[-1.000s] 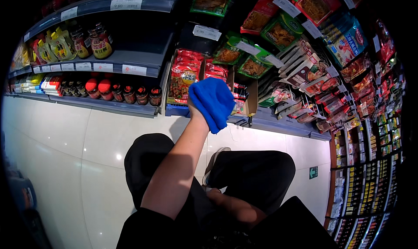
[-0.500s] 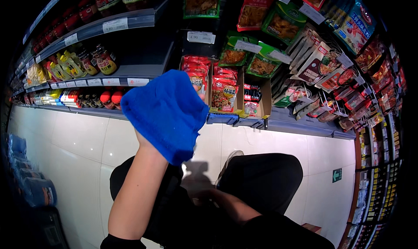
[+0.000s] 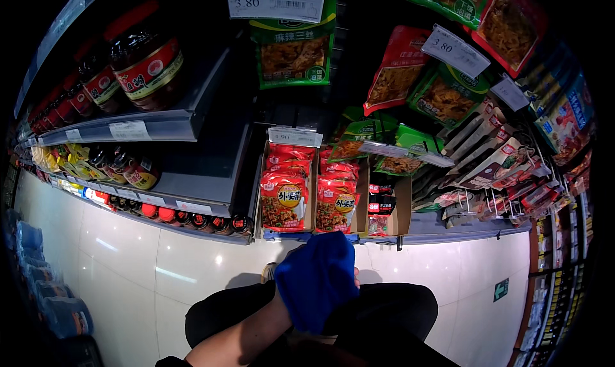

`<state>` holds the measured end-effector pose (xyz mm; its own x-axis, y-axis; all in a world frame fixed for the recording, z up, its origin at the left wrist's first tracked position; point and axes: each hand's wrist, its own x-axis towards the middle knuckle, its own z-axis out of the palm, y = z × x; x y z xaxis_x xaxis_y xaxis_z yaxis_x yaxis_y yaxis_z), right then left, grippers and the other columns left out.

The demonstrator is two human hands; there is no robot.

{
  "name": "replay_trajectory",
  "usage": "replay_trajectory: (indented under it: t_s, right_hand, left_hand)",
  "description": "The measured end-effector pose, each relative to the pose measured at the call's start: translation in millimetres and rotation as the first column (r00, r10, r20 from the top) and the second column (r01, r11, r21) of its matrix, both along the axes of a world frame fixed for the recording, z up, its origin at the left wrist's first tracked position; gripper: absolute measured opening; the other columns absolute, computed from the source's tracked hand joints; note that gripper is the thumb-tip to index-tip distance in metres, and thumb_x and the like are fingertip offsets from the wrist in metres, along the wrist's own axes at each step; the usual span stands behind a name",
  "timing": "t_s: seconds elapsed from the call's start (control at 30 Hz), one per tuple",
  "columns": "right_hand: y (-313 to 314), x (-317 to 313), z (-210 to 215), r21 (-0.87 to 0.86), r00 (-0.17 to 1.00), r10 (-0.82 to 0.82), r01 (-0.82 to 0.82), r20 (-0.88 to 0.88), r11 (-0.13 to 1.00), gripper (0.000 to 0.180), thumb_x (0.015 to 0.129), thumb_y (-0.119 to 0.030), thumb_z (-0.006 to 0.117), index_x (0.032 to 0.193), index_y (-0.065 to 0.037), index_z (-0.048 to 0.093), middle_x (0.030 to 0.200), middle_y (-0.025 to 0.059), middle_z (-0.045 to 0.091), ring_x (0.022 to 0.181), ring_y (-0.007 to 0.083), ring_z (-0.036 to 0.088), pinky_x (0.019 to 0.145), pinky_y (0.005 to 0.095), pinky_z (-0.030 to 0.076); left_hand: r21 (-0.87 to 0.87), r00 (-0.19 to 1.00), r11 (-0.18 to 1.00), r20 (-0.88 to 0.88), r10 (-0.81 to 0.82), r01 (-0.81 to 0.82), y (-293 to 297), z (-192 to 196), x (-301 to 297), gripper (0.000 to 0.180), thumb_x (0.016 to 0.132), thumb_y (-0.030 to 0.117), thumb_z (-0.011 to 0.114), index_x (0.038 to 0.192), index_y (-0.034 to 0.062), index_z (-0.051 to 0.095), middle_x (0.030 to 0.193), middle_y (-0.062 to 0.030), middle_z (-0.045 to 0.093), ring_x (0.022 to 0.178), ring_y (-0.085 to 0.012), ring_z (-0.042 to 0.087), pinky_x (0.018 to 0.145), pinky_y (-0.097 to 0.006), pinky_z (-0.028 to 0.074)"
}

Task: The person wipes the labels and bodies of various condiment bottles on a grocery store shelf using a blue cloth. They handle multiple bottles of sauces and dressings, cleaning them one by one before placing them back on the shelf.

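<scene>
My left hand [image 3: 282, 305] is shut on a blue cloth [image 3: 317, 280], which drapes over most of the hand; only the wrist and a fingertip show. The hand hangs low over my dark-trousered knees [image 3: 397, 309], just below the bottom shelf edge. Right above the cloth stands a cardboard tray [image 3: 403, 213] of red snack packets [image 3: 284, 201]. I do not see my right hand.
Shelves to the left hold dark sauce jars with red lids [image 3: 144, 69] and small bottles [image 3: 192, 219]. Green and red snack bags [image 3: 291, 53] hang on pegs above and to the right. White glossy floor tiles [image 3: 128, 258] lie below. Blue packs [image 3: 32, 264] sit at far left.
My left hand with the blue cloth has dropped from shelf height down toward my knees. My view has moved closer to the shelves.
</scene>
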<state>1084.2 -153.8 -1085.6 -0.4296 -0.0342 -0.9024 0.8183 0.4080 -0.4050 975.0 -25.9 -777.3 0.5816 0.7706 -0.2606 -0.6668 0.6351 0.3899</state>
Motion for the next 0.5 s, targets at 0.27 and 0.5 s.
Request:
replay_trajectory:
  t_s: [0.27, 0.5]
  right_hand:
    - [15.9, -15.3, -3.8, 0.066, 0.999, 0.019, -0.018, -0.025, 0.998, 0.037, 0.086, -0.035, 0.062, 0.108, -0.007, 0.073, 0.114, 0.0178, 0.069, 0.104, 0.0315, 0.068, 0.088, 0.0408, 0.053]
    - [95.2, -56.7, 43.2, 0.216, 0.990, -0.012, 0.042, -0.140, 0.975, 0.037, 0.086, -0.034, 0.062, 0.106, -0.005, 0.074, 0.112, 0.0192, 0.070, 0.102, 0.0321, 0.068, 0.088, 0.0407, 0.053]
  left_hand:
    - [-0.253, 0.905, 0.967, 0.408, 0.124, -0.019, -31.2, -47.9, -15.1, 0.049, 0.100, 0.044, 0.044, 0.128, 0.0057, 0.054, 0.115, -0.0210, 0.062, 0.105, -0.0355, 0.062, 0.096, -0.048, 0.049]
    - [0.303, 0.830, 0.892, -0.353, 0.431, -0.335, -84.1, -52.4, -95.0, 0.036, 0.098, 0.026, 0.051, 0.125, 0.0027, 0.052, 0.119, -0.0149, 0.062, 0.109, -0.0293, 0.061, 0.097, -0.043, 0.050]
